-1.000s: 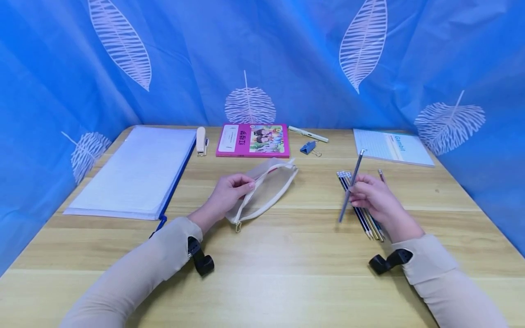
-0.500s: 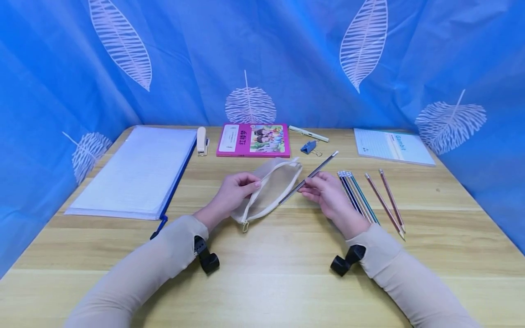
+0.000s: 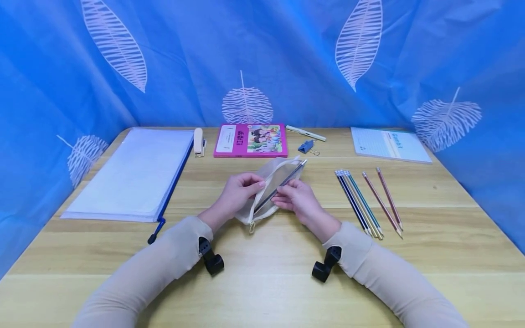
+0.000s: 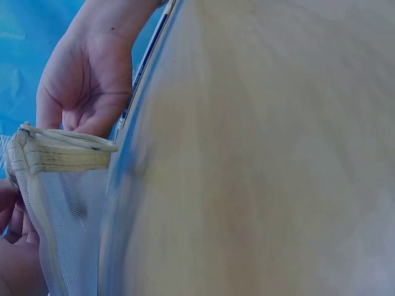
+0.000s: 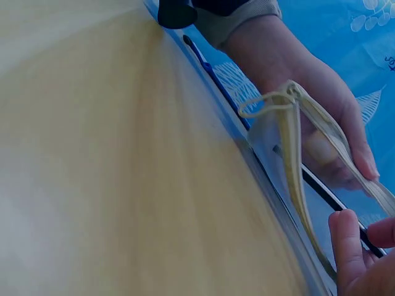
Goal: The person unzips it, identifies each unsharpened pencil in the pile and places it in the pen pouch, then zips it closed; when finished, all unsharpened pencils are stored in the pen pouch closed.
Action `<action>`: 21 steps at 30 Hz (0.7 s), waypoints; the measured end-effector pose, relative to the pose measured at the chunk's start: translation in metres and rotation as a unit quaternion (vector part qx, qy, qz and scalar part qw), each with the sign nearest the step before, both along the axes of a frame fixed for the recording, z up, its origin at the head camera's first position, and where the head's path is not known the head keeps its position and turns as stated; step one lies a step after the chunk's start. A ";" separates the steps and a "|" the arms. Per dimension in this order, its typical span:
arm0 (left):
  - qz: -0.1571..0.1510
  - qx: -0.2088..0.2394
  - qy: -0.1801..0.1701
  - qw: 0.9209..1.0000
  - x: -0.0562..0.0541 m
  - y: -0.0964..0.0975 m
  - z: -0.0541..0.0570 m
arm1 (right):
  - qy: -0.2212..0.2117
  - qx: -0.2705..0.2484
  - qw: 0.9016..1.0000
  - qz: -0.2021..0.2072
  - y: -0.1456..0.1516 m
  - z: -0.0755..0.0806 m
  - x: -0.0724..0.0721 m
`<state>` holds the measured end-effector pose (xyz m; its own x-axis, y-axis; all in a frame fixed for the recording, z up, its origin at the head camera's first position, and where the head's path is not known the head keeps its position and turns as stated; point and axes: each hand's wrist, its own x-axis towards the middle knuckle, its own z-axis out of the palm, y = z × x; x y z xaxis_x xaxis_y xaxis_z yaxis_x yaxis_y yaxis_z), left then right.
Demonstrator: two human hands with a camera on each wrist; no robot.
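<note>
My left hand pinches the near-left edge of a white mesh zip pouch, whose mouth gapes upward. In my right hand a dark striped pencil is held between thumb and fingers. Its lower end is inside the pouch mouth, and its pale eraser end leans over the far rim. In the right wrist view the pencil passes between the two zip edges, with the left hand behind the mesh. The left wrist view shows the pouch's zip end below the left hand's palm.
Several pencils lie side by side on the right, with two reddish pencils beside them. Along the back are a stapler, pink book, pen, binder clip and notebook. A zip folder lies left.
My right hand has carried the pencil leftward from the pencil group, and its lower end has entered the pouch. The left hand has shifted slightly right with the pouch edge.
</note>
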<state>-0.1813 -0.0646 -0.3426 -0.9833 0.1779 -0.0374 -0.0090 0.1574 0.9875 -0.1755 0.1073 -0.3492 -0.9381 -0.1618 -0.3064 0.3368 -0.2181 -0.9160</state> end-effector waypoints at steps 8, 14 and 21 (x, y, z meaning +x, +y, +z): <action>-0.004 0.012 -0.008 1.000 0.000 0.005 -0.002 | -0.005 0.028 0.998 0.054 -0.013 -0.009 -0.001; -0.010 0.013 -0.013 1.000 0.002 0.006 -0.002 | 0.000 0.058 0.997 0.056 -0.014 -0.011 -0.008; -0.005 -0.004 -0.027 1.000 0.002 0.004 0.000 | 0.016 0.054 0.995 0.085 -0.002 -0.007 -0.009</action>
